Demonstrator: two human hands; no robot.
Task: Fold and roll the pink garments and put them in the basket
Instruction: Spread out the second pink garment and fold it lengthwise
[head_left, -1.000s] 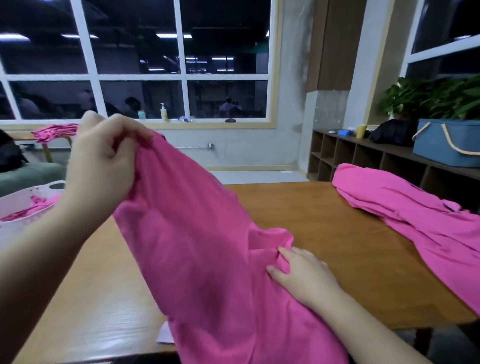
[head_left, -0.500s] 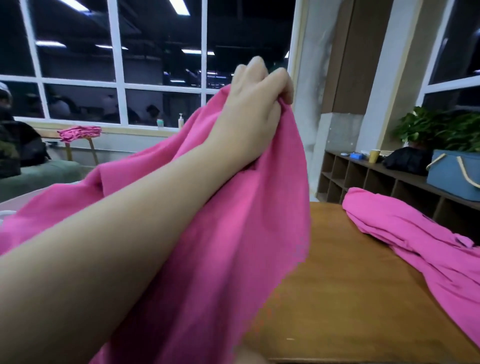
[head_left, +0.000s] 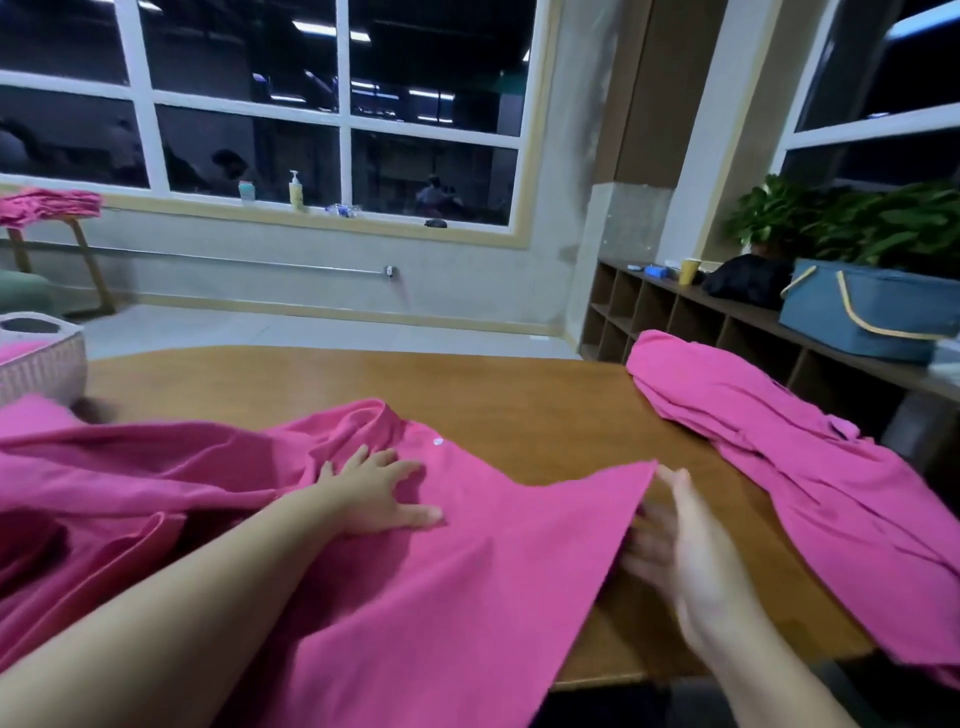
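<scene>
The left hand (head_left: 376, 491) presses flat, fingers spread, on the bright pink cotton garment (head_left: 415, 561) spread across the near edge of the brown wooden tabletop (head_left: 519, 405). The right hand (head_left: 675, 540) is blurred at the cloth's right edge; whether it grips is unclear. Smoothing outward before folding should keep creases out. A second pink garment (head_left: 779, 441) lies by the right edge; the pale woven basket (head_left: 41, 364) stands at the far left corner. Beyond are dark windows (head_left: 311, 104) and a wooden cubby shelf (head_left: 675, 322).

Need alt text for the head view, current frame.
A pink garment lies spread on a wooden table, the left hand pressing it flat and the right hand at its edge. A second garment lies right; a basket sits far left.
</scene>
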